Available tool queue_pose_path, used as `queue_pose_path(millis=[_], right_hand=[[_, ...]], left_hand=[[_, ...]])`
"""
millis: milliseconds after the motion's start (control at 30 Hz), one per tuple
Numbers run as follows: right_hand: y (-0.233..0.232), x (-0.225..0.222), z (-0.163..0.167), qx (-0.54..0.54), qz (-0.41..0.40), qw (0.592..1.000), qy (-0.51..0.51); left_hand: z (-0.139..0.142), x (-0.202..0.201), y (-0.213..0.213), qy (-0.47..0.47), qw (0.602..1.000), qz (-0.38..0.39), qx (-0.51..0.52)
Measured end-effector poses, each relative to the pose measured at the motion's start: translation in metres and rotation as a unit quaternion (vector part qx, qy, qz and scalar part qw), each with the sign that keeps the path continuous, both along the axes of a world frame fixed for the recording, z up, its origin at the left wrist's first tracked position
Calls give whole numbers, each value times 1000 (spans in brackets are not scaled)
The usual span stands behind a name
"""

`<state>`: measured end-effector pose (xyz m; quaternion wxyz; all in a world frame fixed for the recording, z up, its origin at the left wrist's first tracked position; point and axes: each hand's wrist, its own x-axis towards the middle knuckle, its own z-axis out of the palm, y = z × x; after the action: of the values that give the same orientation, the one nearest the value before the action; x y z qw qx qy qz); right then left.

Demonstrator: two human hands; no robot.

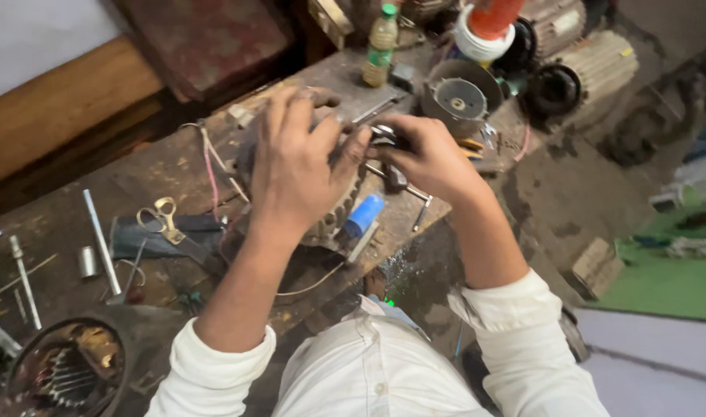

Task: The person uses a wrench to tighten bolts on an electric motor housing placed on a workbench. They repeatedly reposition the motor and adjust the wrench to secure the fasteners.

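Note:
My left hand (pixel 295 158) lies over a grey ribbed motor body (pixel 334 216) on the dark workbench (pixel 137 185), fingers wrapped over its top. My right hand (pixel 426 158) grips a small dark metal part (pixel 385 137) at the motor's right end, fingertips pinched on it. A metal rod or tool (pixel 411 191) juts out below that hand. A blue cylinder (pixel 364 215) lies beside the motor. Most of the motor is hidden under my left hand.
Scissors (pixel 161 218), metal rods (pixel 100 239), a small metal sleeve (pixel 88 261) and wires lie on the bench's left. A stator housing (pixel 63 367) sits at the near left. A green-capped bottle (pixel 381 45), an end cover (pixel 457 96) and ribbed motor casings (pixel 592 66) stand behind.

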<state>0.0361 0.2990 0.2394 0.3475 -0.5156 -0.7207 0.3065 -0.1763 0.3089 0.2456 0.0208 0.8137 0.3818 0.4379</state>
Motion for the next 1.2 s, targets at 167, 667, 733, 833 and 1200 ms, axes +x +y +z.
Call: queue_pose_path(millis=[167,667,733,833,1200], right_hand=[[1,1,-5,-93,-65,992,56],[37,49,-12,-8,75,996,47],[45,59,-21,-3,59,998,22],[63,72,-33,50,54,995,-68],[110,56,-75,97,228,964,100]], left_hand=[[3,2,1,-37,999,1,-1],[-2,39,20,-68,992,97,36],[-9,47,26,-36,992,124,10],[-21,55,40,-25,990,138,-3],[-58,60,77,-29,991,126,46]])
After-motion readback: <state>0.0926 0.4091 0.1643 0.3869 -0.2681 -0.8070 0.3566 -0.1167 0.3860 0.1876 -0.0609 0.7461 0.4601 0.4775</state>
